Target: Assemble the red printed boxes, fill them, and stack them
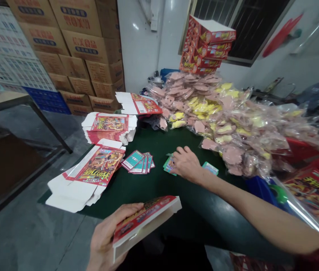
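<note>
My left hand (105,237) grips a red printed carton (145,220) held low over the near edge of the dark green table (159,188). My right hand (186,162) reaches across the table with its fingers curled down onto a small pile of teal cards (169,165). Another fan of teal cards (139,162) lies a little to the left of that hand.
Flat unfolded cartons lie in stacks at the table's left (91,173) and further back (110,127). A big heap of pink and yellow bagged items (218,113) fills the right. Finished red boxes (207,45) are stacked behind it. Brown shipping cartons (77,45) line the wall.
</note>
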The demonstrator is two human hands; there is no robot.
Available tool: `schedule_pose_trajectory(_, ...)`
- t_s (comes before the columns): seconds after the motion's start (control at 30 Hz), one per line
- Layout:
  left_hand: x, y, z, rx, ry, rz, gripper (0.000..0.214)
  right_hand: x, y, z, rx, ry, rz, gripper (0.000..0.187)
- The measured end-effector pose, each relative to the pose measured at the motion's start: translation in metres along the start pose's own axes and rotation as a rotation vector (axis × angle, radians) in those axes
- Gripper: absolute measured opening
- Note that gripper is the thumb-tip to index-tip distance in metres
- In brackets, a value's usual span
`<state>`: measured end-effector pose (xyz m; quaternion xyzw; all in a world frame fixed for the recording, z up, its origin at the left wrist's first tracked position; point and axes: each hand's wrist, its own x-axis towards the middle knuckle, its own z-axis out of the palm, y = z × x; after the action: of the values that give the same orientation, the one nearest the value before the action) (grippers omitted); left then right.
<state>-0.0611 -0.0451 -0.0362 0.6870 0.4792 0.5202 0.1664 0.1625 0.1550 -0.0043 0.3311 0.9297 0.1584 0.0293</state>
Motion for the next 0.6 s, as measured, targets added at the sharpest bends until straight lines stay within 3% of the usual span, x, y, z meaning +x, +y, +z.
schedule_pose_trajectory(0.17, -0.002, 0.002, 0.001, -0.022, 0.016, 0.02, 0.029, 0.001, -0.008, 0.022, 0.048, -0.078, 0.072, 0.04)
schedule_pose_trajectory(0.43, -0.012, -0.012, 0.002, -0.057, -0.017, -0.087, 0.033, -0.003, -0.003, 0.024, 0.148, -0.113, 0.055, 0.033)
schedule_pose_trajectory(0.6, -0.011, -0.014, 0.001, -0.094, -0.036, -0.072, 0.04, -0.005, 0.002, 0.035, 0.217, -0.091, 0.048, 0.032)
